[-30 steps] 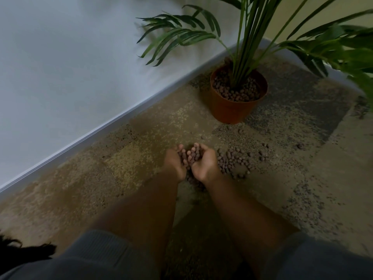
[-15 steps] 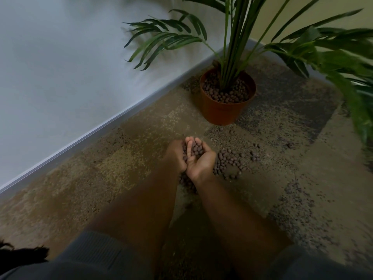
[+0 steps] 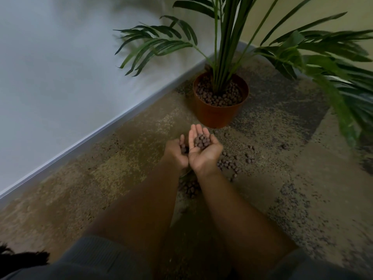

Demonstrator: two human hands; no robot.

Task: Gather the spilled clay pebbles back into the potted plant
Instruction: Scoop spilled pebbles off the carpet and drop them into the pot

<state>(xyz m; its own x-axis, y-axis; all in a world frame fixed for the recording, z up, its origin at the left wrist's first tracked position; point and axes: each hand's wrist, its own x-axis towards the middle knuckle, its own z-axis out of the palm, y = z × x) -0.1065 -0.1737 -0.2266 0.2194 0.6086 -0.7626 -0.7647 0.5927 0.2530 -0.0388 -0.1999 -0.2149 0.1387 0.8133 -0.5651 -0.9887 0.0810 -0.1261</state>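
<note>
A round orange-brown pot (image 3: 217, 116) holds a green palm and a layer of brown clay pebbles (image 3: 220, 98). My right hand (image 3: 203, 152) is cupped palm up with a heap of pebbles in it, just in front of the pot. Pressed against it, my left hand (image 3: 175, 154) is cupped too, with a few pebbles inside. Both hands hover above the carpet. More spilled pebbles (image 3: 230, 164) lie on the floor to the right of my hands, and another patch (image 3: 189, 188) lies between my forearms.
A white wall and grey skirting board (image 3: 96, 136) run diagonally on the left. Long palm leaves (image 3: 333, 63) hang over the right side. The mottled brown and grey carpet (image 3: 282, 168) has a few stray pebbles (image 3: 251, 147).
Both hands have risen off the floor with the pebbles and moved forward toward the pot. The right palm has opened flatter, showing its heap.
</note>
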